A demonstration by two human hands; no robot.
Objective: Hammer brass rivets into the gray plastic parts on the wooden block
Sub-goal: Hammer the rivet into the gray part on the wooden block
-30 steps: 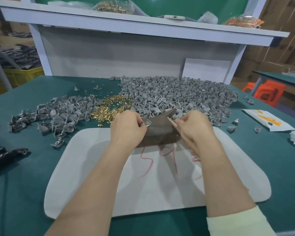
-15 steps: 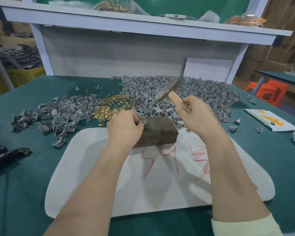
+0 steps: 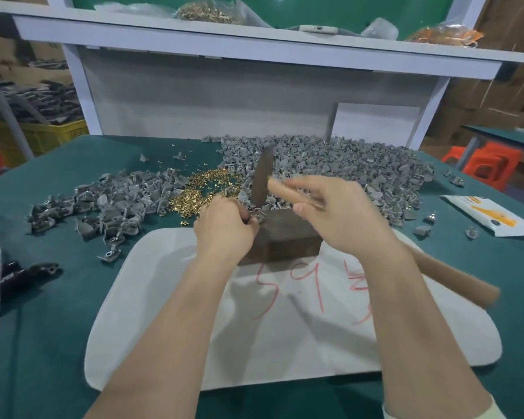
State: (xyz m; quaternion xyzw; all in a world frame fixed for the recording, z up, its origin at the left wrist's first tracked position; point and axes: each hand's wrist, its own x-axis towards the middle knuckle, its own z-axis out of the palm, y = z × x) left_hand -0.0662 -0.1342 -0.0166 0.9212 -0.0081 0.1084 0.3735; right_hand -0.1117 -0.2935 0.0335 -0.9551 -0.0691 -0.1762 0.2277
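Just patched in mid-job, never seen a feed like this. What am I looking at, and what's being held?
No machine here: a person works bare-handed, and the one camera sits on their head, looking forward and down. The left hand pinches a gray plastic part on the wooden block, which stands on a white mat. The right hand grips a hammer by its wooden handle, head over that part. Behind lie loose brass rivets and heaps of gray parts on the green table.
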